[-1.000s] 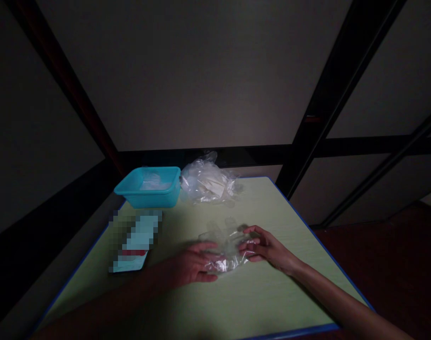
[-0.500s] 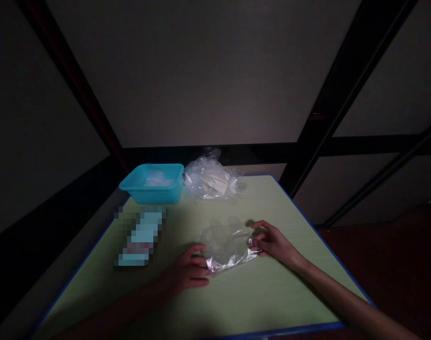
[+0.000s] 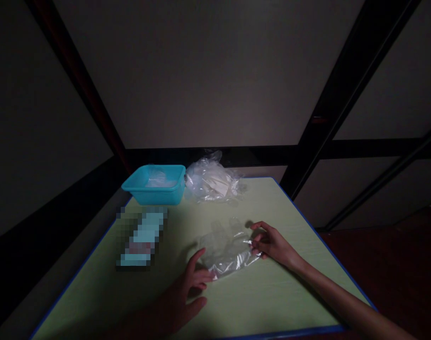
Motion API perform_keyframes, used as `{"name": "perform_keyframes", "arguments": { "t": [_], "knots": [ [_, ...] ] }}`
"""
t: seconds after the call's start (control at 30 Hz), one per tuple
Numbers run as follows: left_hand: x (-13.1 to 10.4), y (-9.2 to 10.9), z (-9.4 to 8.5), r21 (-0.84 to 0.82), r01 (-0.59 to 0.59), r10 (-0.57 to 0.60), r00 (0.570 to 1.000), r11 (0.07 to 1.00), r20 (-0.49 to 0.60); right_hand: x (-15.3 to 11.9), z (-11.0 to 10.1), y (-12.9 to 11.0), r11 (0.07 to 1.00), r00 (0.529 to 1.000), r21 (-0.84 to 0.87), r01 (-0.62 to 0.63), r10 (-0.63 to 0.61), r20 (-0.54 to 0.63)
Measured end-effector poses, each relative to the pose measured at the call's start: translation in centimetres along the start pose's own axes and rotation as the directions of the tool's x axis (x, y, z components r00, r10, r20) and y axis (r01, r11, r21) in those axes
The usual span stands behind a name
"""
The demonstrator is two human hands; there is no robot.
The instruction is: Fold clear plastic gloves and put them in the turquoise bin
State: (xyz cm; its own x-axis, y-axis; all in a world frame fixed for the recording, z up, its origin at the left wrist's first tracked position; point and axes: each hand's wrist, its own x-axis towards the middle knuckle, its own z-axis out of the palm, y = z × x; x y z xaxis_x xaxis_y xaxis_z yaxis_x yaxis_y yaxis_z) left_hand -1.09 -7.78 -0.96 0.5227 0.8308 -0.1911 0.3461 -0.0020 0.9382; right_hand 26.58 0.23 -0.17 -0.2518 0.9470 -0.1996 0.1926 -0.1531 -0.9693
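Observation:
A thin, clear plastic bag (image 3: 224, 252) lies flat on the table between my two hands, with shiny creases along its near edge. My right hand (image 3: 272, 243) has its thumb and fingers closed on the bag's right edge, while the index finger arches above. At the near left corner is my left hand (image 3: 194, 283), its fingers spread and the thumb held apart. The fingertips of the left hand touch that corner from the side.
A blue plastic basket (image 3: 158, 196) holding clear, whitish plastic stands at the far left of the pale green table (image 3: 272, 293). Beside it rests a bulky clear bag (image 3: 215, 182) with white contents. A pixelated flat object (image 3: 144, 238) lies nearer on the left. Walls rise behind.
My left hand has shifted slightly nearer to me, and its thumb and fingers have spread apart. The bag's near edge lies a little closer. My right hand stays at the right edge.

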Motion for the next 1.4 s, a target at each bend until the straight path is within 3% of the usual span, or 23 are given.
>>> {"name": "perform_keyframes", "arguments": {
  "t": [0.13, 0.2, 0.27, 0.3, 0.33, 0.37, 0.43, 0.5, 0.57, 0.77, 0.93, 1.0, 1.1, 1.23, 1.4],
  "knots": [
    [-0.8, 0.6, -0.4, 0.185, 0.036, -0.048, 0.997, 0.982, 0.064, -0.5, -0.2, -0.5, 0.996, 0.997, -0.060, 0.067, -0.069, -0.028],
    [-1.0, 0.8, -0.5, 0.257, -0.007, -0.014, 0.996, 0.966, 0.083, -1.3, -0.2, -1.0, 0.956, 0.973, -0.229, 0.182, -0.209, -0.098],
    [-1.1, 0.8, -0.6, 0.302, -0.056, 0.030, 0.995, 0.952, 0.090, -2.5, 0.3, -1.5, 0.821, 0.909, -0.476, 0.316, -0.406, -0.097],
    [-1.1, 0.7, -0.7, 0.319, -0.076, 0.048, 0.994, 0.945, 0.095, -3.1, 0.7, -1.8, 0.721, 0.875, -0.576, 0.384, -0.483, -0.022],
    [-1.1, 0.7, -0.7, 0.336, -0.093, 0.064, 0.993, 0.937, 0.099, -3.8, 1.3, -2.0, 0.616, 0.841, -0.626, 0.478, -0.528, 0.122],
    [-1.0, 0.6, -0.8, 0.351, -0.109, 0.077, 0.991, 0.930, 0.106, -4.4, 2.0, -2.1, 0.518, 0.804, -0.639, 0.568, -0.515, 0.297],
    [-0.9, 0.5, -1.0, 0.367, -0.130, 0.094, 0.989, 0.921, 0.115, -5.2, 3.3, -2.3, 0.377, 0.734, -0.633, 0.676, -0.414, 0.538],
    [-0.6, 0.6, -1.2, 0.361, -0.138, 0.098, 0.987, 0.922, 0.127, -5.5, 4.4, -2.1, 0.317, 0.682, -0.604, 0.731, -0.316, 0.660],
    [-0.4, 0.8, -1.4, 0.343, -0.135, 0.092, 0.986, 0.929, 0.139, -5.5, 5.1, -1.5, 0.294, 0.661, -0.593, 0.750, -0.279, 0.697],
    [-1.2, 1.6, -2.0, 0.322, -0.155, 0.118, 0.984, 0.934, 0.131, -4.4, 5.8, 1.4, 0.142, 0.663, -0.668, 0.731, -0.380, 0.645],
    [-1.4, 0.1, -2.4, 0.419, -0.226, 0.248, 0.969, 0.880, 0.001, -3.8, 6.4, 2.7, -0.009, 0.636, -0.724, 0.689, -0.472, 0.611],
    [-0.6, -0.5, -2.2, 0.498, -0.255, 0.319, 0.947, 0.829, -0.045, -3.9, 6.4, 2.5, 0.010, 0.636, -0.726, 0.687, -0.490, 0.596],
    [1.2, -0.4, -1.0, 0.551, -0.303, 0.377, 0.926, 0.778, -0.022, -4.1, 6.0, 1.5, 0.109, 0.674, -0.718, 0.687, -0.464, 0.575],
    [3.3, 1.0, 1.2, 0.603, -0.308, 0.319, 0.943, 0.736, 0.093, -4.3, 5.3, 0.7, 0.234, 0.762, -0.745, 0.624, -0.391, 0.516],
    [4.4, 1.1, 2.1, 0.666, -0.308, 0.244, 0.951, 0.680, 0.190, -4.2, 4.7, 1.6, 0.243, 0.823, -0.798, 0.552, -0.314, 0.474]
  ]
}}
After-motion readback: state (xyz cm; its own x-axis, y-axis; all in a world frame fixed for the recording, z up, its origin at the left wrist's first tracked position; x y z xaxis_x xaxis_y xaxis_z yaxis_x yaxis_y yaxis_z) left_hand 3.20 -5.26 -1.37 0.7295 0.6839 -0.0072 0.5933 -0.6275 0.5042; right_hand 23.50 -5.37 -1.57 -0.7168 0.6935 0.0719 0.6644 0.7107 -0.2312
